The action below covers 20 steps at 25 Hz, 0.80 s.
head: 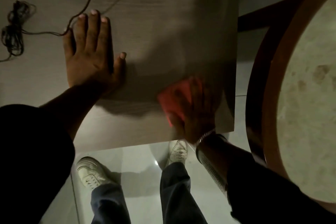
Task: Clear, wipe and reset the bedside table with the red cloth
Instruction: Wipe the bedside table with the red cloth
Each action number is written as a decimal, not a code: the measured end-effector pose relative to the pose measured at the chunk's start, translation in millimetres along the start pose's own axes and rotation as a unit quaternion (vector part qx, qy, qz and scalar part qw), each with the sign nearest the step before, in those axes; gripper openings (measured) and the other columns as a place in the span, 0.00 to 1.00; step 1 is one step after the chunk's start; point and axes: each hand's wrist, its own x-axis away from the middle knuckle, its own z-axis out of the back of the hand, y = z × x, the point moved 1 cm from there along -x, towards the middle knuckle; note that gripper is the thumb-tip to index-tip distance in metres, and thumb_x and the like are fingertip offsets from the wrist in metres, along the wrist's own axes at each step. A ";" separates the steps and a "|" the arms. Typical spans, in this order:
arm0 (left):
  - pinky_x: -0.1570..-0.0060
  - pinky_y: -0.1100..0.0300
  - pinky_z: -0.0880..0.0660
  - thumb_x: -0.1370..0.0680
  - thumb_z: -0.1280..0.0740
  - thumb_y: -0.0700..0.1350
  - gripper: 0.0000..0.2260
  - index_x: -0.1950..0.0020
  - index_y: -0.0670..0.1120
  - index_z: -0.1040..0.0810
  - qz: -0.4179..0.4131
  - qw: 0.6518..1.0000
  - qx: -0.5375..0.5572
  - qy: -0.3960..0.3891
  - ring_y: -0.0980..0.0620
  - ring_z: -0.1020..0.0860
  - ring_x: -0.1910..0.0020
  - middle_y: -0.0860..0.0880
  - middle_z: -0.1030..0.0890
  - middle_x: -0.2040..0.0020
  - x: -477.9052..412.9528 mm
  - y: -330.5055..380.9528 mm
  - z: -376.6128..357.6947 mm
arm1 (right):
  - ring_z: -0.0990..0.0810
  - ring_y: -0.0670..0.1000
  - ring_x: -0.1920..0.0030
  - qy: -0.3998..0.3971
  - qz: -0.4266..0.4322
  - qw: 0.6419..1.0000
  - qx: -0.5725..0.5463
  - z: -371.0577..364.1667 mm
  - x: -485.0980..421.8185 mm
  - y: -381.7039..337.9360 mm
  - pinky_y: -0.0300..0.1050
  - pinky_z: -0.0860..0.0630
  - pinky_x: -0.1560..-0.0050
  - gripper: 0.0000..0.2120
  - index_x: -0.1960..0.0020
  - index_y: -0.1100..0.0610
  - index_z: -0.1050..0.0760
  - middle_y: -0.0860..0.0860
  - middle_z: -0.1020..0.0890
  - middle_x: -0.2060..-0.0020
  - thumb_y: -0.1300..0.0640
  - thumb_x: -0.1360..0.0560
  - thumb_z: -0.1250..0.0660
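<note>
Red folded cloth (177, 99) lies pressed under my right hand (195, 112) near the pale wooden surface's (163, 32) front right corner, while my left hand (91, 49) rests flat, fingers spread, holding nothing.

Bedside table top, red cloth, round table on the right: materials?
Bedside table: likely light wood-grain laminate, matte; faint straight streaks, crisp edge. Red cloth: soft fabric, motion-blurred, weave unreadable. Round table: mottled beige top, possibly stone, inside a glossy reddish-brown wood-look rim.
</note>
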 end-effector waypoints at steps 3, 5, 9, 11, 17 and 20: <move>0.24 0.38 0.54 0.21 0.45 0.59 0.35 0.20 0.45 0.53 0.000 1.000 -0.003 0.001 0.40 0.53 0.20 0.42 0.51 0.18 -1.3 0.3 -0.8 | 0.34 0.67 0.29 0.066 -0.091 0.993 0.036 10.2 -100.6 24.1 0.61 0.43 0.30 0.29 0.27 0.48 0.34 0.62 0.33 0.28 0.35 0.24 0.48; 0.24 0.39 0.54 0.21 0.45 0.60 0.35 0.20 0.45 0.53 0.001 1.000 -0.005 0.003 0.40 0.53 0.20 0.42 0.51 0.18 0.6 -0.4 -0.9 | 0.33 0.66 0.29 0.095 -0.138 0.985 0.049 21.7 -148.7 42.4 0.60 0.38 0.31 0.29 0.27 0.47 0.35 0.59 0.33 0.27 0.34 0.23 0.49; 0.24 0.39 0.54 0.21 0.46 0.60 0.35 0.20 0.45 0.52 -0.005 1.000 0.005 0.007 0.40 0.53 0.20 0.41 0.50 0.19 -1.4 0.9 0.5 | 0.36 0.64 0.28 0.116 -0.243 0.963 -0.018 18.6 -114.8 43.4 0.58 0.37 0.29 0.29 0.26 0.50 0.36 0.61 0.35 0.26 0.37 0.23 0.44; 0.24 0.39 0.54 0.21 0.47 0.61 0.35 0.20 0.44 0.52 0.000 1.000 0.003 0.006 0.40 0.52 0.20 0.41 0.50 0.19 0.0 0.5 0.2 | 0.40 0.64 0.26 0.088 -0.337 0.933 -0.086 5.5 -51.8 24.4 0.62 0.39 0.28 0.32 0.24 0.52 0.42 0.62 0.39 0.25 0.39 0.24 0.42; 0.24 0.40 0.52 0.20 0.50 0.63 0.35 0.20 0.43 0.48 -0.008 1.000 -0.015 0.025 0.40 0.49 0.20 0.40 0.46 0.19 -1.6 -4.7 -2.9 | 0.43 0.69 0.26 -0.006 -0.216 0.974 -0.071 2.2 18.4 -68.1 0.68 0.44 0.30 0.34 0.24 0.43 0.53 0.64 0.41 0.25 0.36 0.25 0.46; 0.23 0.42 0.52 0.20 0.49 0.60 0.33 0.20 0.43 0.47 -0.011 0.999 -0.003 0.045 0.41 0.48 0.20 0.41 0.45 0.19 -2.0 -3.9 -6.0 | 0.38 0.69 0.28 0.036 -0.153 0.987 -0.030 1.5 -64.8 -61.8 0.66 0.41 0.31 0.30 0.26 0.44 0.42 0.63 0.36 0.26 0.36 0.25 0.45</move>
